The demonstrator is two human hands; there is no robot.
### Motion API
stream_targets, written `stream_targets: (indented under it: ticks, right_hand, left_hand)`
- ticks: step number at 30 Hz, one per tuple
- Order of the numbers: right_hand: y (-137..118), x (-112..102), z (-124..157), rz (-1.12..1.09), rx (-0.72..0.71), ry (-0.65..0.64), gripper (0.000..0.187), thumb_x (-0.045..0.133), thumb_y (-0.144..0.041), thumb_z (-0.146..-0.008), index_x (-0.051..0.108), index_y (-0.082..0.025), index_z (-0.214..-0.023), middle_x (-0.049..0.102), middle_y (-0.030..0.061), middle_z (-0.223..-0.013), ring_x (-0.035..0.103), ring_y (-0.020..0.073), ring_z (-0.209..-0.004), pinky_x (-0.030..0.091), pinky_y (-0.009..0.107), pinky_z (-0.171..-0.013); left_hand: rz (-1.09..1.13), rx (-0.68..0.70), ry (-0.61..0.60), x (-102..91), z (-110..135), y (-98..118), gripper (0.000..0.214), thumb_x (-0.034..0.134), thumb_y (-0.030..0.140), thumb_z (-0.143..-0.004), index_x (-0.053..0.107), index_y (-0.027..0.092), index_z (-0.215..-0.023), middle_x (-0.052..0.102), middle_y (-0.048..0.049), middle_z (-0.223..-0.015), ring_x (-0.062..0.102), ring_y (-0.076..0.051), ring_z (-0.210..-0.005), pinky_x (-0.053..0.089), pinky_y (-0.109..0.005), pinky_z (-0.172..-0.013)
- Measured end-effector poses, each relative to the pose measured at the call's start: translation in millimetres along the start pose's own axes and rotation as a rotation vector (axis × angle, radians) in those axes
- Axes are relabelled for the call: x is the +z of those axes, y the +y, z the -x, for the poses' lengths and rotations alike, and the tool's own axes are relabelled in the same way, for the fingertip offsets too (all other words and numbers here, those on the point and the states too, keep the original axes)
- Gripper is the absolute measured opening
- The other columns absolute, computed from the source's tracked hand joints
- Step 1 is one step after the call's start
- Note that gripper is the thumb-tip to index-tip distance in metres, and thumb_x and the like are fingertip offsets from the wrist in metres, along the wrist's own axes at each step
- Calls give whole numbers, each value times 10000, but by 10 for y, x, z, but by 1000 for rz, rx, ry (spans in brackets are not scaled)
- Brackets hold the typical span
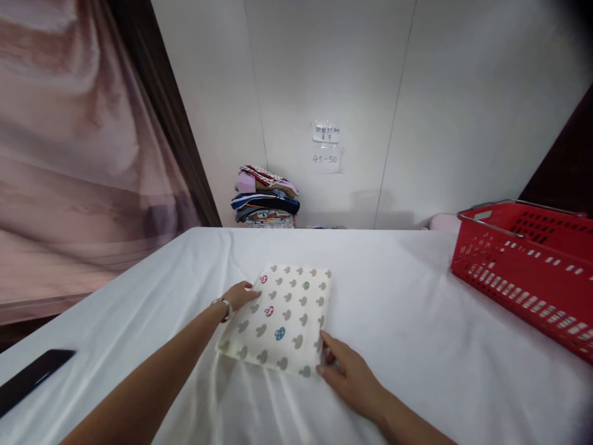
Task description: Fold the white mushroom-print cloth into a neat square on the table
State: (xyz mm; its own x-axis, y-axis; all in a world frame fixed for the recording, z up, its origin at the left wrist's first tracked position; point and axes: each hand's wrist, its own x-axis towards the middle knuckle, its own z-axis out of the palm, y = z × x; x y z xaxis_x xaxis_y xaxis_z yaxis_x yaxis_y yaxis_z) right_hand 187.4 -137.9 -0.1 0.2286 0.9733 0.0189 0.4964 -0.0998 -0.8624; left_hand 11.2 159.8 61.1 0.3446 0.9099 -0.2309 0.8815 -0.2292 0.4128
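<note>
A folded cream cloth [282,318] printed with grey mushroom shapes and a few coloured ones lies on the white-covered table [393,309]. My left hand [239,294], with a bracelet at the wrist, rests against the cloth's left edge, fingers tucked at or under that edge. My right hand [346,369] is at the cloth's near right corner, fingers curled onto the edge with the thumb on top. Both hands touch the cloth while it lies flat.
A red plastic basket [528,272] stands at the right side of the table. A stack of folded clothes [265,196] sits against the far wall under two paper notes [326,145]. A dark phone-like slab [32,377] lies near the left front edge. A pink curtain [69,154] hangs on the left.
</note>
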Motion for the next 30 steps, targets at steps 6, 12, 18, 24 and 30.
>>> stream_targets:
  ticks: [6,12,18,24,30]
  right_hand:
    - [3,-14,-13,33,-7,16,603,522,-307,-785,345,-234,-1357,584,50,-1074,536,176,-908,412,304,-843]
    - [-19,-7,-2,10,-42,28,606,537,-287,-770,365,-219,-1348,593,55,-1053,538,182,-897,411,300,-841]
    - [-7,-18,-18,-14,-33,46,593,554,-308,-758,401,-239,-1327,610,48,-1011,539,191,-886,409,305,-838]
    - [53,-43,-97,-212,-14,27,537,548,-263,-757,443,-253,-1284,620,13,-1008,559,145,-786,441,284,-761]
    - [110,-189,-227,-526,189,9,480,518,-288,-769,454,-172,-1231,625,41,-907,603,136,-690,450,213,-507]
  left_hand:
    - [-212,486,297,246,219,474,481,492,381,-785,475,159,-1211,499,-114,-1278,445,-241,-1186,339,-378,-1002]
    - [-264,770,161,888,397,1186,572,371,504,-849,359,196,-1331,277,-83,-1441,201,-238,-1336,178,-456,-1077]
    - [-328,722,56,1233,340,1290,656,283,579,-849,220,228,-1400,150,-45,-1482,89,-242,-1361,64,-483,-1086]
    - [-285,727,78,1203,338,1235,634,296,564,-853,248,227,-1388,197,-38,-1473,127,-218,-1354,68,-444,-1093]
    - [-194,621,175,1057,507,1338,669,537,555,-725,416,175,-1262,384,-102,-1366,312,-254,-1261,213,-405,-1040]
